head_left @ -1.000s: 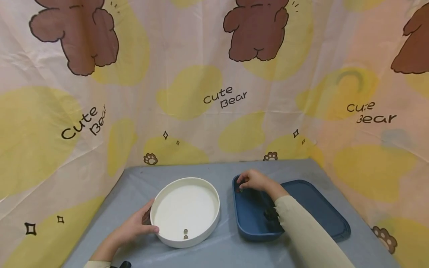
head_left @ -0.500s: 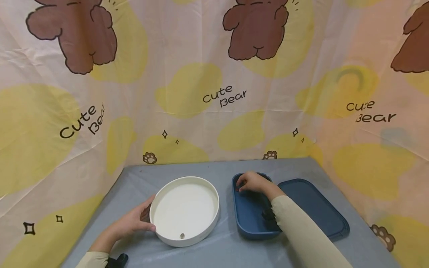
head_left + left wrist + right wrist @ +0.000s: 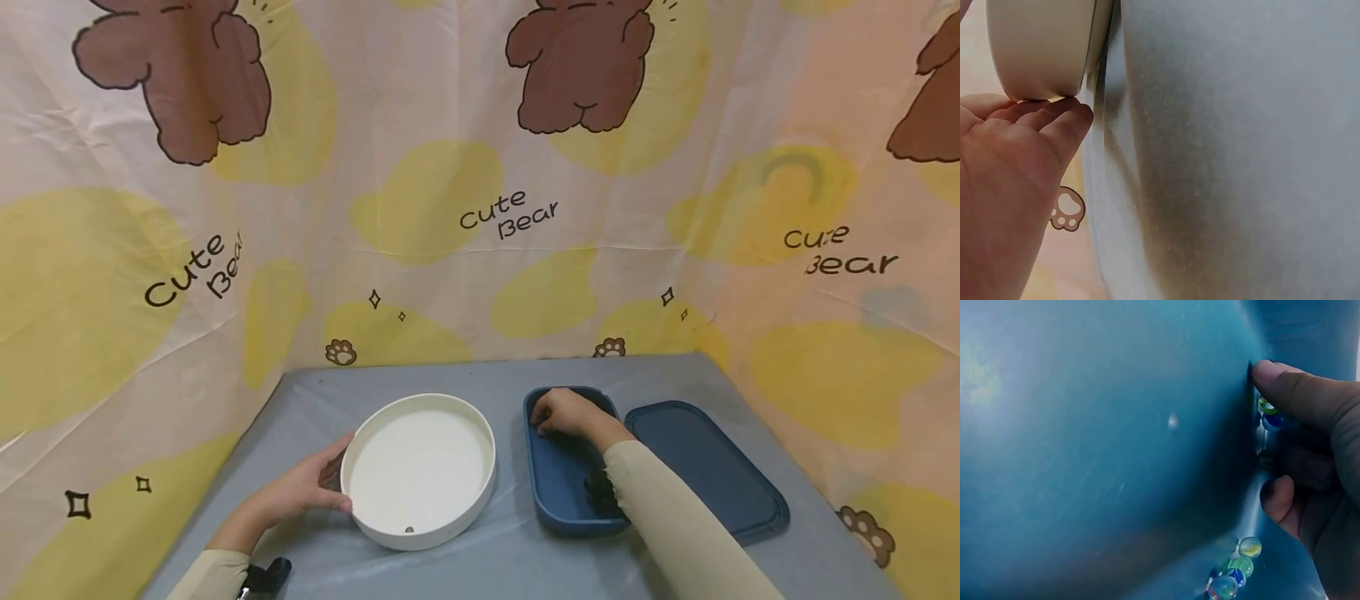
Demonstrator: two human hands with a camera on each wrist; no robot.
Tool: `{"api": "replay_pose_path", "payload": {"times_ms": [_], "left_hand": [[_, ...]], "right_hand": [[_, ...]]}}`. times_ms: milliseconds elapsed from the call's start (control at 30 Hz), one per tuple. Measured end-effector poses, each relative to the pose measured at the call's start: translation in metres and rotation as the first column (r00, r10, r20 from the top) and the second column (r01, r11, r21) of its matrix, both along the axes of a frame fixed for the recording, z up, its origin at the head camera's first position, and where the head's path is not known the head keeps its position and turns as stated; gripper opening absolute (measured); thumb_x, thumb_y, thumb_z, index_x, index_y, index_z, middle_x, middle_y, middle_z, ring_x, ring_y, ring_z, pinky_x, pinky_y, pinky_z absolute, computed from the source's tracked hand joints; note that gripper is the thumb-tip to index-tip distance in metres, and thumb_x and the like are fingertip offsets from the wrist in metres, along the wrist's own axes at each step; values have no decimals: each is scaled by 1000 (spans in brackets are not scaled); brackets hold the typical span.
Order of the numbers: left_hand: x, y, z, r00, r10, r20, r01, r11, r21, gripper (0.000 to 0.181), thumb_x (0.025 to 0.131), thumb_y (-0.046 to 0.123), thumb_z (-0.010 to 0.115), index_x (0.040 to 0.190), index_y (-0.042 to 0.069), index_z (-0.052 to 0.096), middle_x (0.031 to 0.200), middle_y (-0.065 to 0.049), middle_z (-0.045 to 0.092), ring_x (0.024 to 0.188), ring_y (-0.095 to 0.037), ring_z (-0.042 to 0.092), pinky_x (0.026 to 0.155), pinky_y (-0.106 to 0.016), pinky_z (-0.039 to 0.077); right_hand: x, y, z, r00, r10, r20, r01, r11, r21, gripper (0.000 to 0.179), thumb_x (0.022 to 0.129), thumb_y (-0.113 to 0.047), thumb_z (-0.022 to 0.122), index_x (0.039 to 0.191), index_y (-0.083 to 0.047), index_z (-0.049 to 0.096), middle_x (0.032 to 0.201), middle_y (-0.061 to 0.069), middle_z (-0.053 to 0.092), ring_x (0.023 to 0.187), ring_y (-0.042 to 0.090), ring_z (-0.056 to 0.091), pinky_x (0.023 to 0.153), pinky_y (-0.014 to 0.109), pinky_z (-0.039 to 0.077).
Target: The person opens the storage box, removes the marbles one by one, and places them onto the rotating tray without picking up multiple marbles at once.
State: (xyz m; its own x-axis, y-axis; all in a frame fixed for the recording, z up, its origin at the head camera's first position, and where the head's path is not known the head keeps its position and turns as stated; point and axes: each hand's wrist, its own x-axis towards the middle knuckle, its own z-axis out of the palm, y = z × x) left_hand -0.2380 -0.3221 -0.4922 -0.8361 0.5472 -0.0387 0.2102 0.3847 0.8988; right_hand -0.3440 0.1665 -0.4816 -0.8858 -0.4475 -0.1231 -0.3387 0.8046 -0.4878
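My left hand (image 3: 303,492) holds the round white dish (image 3: 420,467) by its left side, thumb near the front and fingers farther back. In the left wrist view its fingers (image 3: 1063,125) lie against the dish wall. One small marble (image 3: 408,530) sits at the dish's near edge. My right hand (image 3: 572,414) reaches into the blue rectangular box (image 3: 581,527) at its far left corner. In the right wrist view thumb and fingertips stand apart around glass marbles (image 3: 1271,420) along the box wall; dark shadow hides part of the fingers. More marbles (image 3: 1241,567) lie lower along that wall.
A flat blue lid (image 3: 705,471) lies right of the box, partly behind the right sleeve (image 3: 675,517). A grey-blue cloth (image 3: 510,558) covers the table. Behind it hangs a bear-print curtain (image 3: 420,208).
Two small round spots showed in the dish a second ago; one shows now, at the near edge. My right hand stays in the box's far corner, its fingers shifting slightly. The left hand keeps its hold.
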Motion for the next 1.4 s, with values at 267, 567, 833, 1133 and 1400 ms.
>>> {"api": "replay_pose_path", "payload": {"times_ms": [267,567,833,1133,1400], "left_hand": [[-5,-1,-3,999,-21,28,20,999,33,117,81,8,86,159,-11,2,165,-35,1,150,-56,11,103,-4,32],[-7,-2,-3,999,-35,37,34,998,45,116,81,7,86,159,-12,1,164,-36,-1,149,-58,11,103,-5,32],[-7,-1,-2,999,-22,33,21,999,34,116,81,7,86,159,-11,2,165,-36,3,149,-57,14,103,-5,33],[-10,-3,-1,999,-25,41,25,1000,9,115,82,8,86,159,-11,2,165,-36,3,149,-57,14,102,-5,33],[-17,-5,3,996,-61,58,61,998,7,115,83,6,84,159,-10,0,165,-36,4,149,-57,14,104,-7,34]], "right_hand": [[-2,8,5,999,33,-19,-34,996,-76,8,90,-15,79,98,-16,79,95,-5,73,82,9,64,74,32,56],[-5,10,30,999,32,-29,-37,986,-165,10,94,-17,75,102,-13,78,93,-4,74,82,11,65,74,33,55],[-5,-8,50,999,42,-27,-46,980,-195,12,95,-21,75,106,-18,79,104,-5,75,93,13,68,82,36,58],[-3,-48,63,994,95,-45,-102,979,-177,10,95,-27,75,105,-28,78,99,-8,70,90,14,60,79,35,54],[-4,-87,65,978,204,-50,-210,959,-192,18,95,-23,75,110,-13,79,75,0,59,66,14,47,60,28,42]]}}
